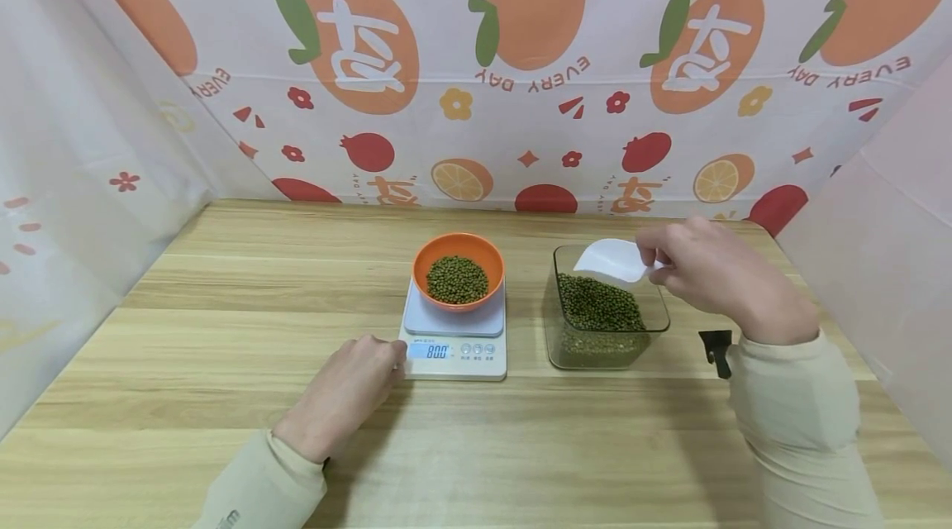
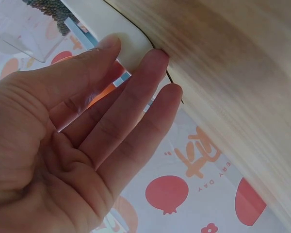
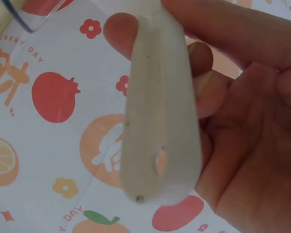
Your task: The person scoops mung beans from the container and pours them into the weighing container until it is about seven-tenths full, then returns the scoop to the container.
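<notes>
A kitchen scale [image 1: 455, 362] reading 80.0 stands mid-table, with an orange bowl [image 1: 424, 252] of green mung beans [image 1: 457, 279] on its platform. My left hand [image 1: 345, 387] is at the scale's left front corner; in the left wrist view its thumb [image 2: 109, 43] and fairly straight fingers touch the casing. To the right, my right hand [image 1: 702, 277] pinches the handle of a white scoop [image 1: 613, 259], whose bowl is over the clear bean container [image 1: 656, 319]. The scoop handle [image 3: 157, 107] fills the middle of the right wrist view. What the scoop holds is hidden.
The wooden table [image 1: 223, 331] ends at a fruit-printed cloth [image 1: 521, 132] behind, with pale cloth walls at both sides. A small black piece [image 1: 717, 351] shows beside my right sleeve [image 1: 796, 409].
</notes>
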### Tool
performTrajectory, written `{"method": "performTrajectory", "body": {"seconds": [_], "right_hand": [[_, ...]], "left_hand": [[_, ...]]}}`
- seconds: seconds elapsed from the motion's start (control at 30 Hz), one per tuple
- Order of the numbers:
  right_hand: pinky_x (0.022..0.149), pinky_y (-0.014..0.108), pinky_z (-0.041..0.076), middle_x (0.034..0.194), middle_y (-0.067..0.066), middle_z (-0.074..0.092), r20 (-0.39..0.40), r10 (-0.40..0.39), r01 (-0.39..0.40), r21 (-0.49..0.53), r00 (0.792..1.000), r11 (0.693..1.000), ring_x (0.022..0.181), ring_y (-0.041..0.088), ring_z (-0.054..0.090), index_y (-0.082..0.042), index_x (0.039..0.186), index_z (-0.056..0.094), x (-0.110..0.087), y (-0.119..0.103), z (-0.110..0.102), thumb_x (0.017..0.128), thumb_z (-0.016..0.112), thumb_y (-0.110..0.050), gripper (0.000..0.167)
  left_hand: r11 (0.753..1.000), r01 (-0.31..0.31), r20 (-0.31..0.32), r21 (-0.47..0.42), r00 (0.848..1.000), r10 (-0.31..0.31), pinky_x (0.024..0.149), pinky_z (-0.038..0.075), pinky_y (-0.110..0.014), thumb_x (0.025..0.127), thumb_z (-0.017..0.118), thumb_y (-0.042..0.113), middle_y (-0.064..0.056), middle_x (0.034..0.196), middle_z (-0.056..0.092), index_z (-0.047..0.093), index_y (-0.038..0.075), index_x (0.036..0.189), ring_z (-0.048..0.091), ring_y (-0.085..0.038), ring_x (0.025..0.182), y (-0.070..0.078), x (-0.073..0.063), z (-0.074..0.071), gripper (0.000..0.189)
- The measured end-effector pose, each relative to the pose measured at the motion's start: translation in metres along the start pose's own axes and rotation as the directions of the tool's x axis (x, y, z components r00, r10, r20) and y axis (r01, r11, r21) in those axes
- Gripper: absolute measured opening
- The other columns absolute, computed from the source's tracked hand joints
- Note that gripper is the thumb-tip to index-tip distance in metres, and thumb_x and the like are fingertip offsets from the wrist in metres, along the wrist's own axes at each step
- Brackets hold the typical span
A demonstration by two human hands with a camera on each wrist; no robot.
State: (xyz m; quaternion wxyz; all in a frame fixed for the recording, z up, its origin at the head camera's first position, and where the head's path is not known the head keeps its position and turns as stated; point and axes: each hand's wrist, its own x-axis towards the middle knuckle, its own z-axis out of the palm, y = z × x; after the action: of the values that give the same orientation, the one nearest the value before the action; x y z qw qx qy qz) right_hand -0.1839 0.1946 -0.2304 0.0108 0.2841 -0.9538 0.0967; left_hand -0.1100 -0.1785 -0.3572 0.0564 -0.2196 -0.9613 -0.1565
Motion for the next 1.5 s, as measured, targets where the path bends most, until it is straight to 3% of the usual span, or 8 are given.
{"method": "performTrajectory", "body": {"seconds": [0.47,0.97,1.17,1.3,1.5], "right_hand": [[0.058,0.031,0.032,0.063,-0.002,0.041,0.123,-0.001,0.011,-0.083,0.992,0.997,0.063,0.017,0.041,-0.015,0.064,0.052,0.013,-0.009,0.01,0.074,0.053,0.016,0.033],[0.056,0.029,0.027,0.061,-0.005,0.029,0.155,-0.041,0.066,-0.162,0.987,0.985,0.062,0.014,0.033,-0.016,0.057,0.043,0.016,-0.012,0.016,0.07,0.052,0.02,0.039],[0.053,0.027,0.025,0.058,-0.007,0.025,0.158,-0.03,0.061,-0.195,0.987,0.979,0.057,0.012,0.026,-0.018,0.053,0.038,0.019,-0.017,0.009,0.074,0.055,0.019,0.045],[0.052,0.028,0.021,0.059,-0.007,0.017,0.2,0.001,0.045,-0.224,0.98,0.974,0.059,0.012,0.019,-0.019,0.053,0.031,0.021,-0.022,0.005,0.077,0.051,0.018,0.048],[0.052,0.029,0.026,0.059,-0.006,0.022,0.271,0.048,0.024,-0.256,0.961,0.967,0.058,0.012,0.022,-0.018,0.055,0.035,0.026,-0.025,0.005,0.082,0.053,0.016,0.047]], "left_hand": [[1.0,-0.006,-0.014,0.004,1.0,0.006,0.044,0.029,-0.02,0.075,0.063,-0.021,0.007,0.055,0.037,0.048,0.013,0.062,0.033,-0.005,0.052,-0.001,0.0,0.0,0.04],[1.0,-0.011,-0.013,0.005,1.0,0.011,0.043,0.03,-0.02,0.076,0.062,-0.021,0.007,0.055,0.039,0.049,0.013,0.062,0.034,-0.006,0.052,-0.001,0.0,0.001,0.039],[1.0,-0.01,-0.01,0.005,1.0,0.01,0.044,0.029,-0.02,0.077,0.062,-0.021,0.007,0.055,0.037,0.048,0.014,0.061,0.033,-0.005,0.052,0.0,0.001,-0.001,0.04],[1.0,-0.011,-0.009,0.008,1.0,0.011,0.044,0.028,-0.02,0.077,0.063,-0.021,0.007,0.055,0.037,0.047,0.014,0.061,0.032,-0.005,0.052,0.0,0.002,0.0,0.041],[1.0,-0.028,-0.018,0.012,0.999,0.028,0.044,0.026,-0.02,0.077,0.064,-0.021,0.008,0.055,0.035,0.044,0.015,0.06,0.031,-0.005,0.052,0.0,0.002,0.0,0.044]]}}
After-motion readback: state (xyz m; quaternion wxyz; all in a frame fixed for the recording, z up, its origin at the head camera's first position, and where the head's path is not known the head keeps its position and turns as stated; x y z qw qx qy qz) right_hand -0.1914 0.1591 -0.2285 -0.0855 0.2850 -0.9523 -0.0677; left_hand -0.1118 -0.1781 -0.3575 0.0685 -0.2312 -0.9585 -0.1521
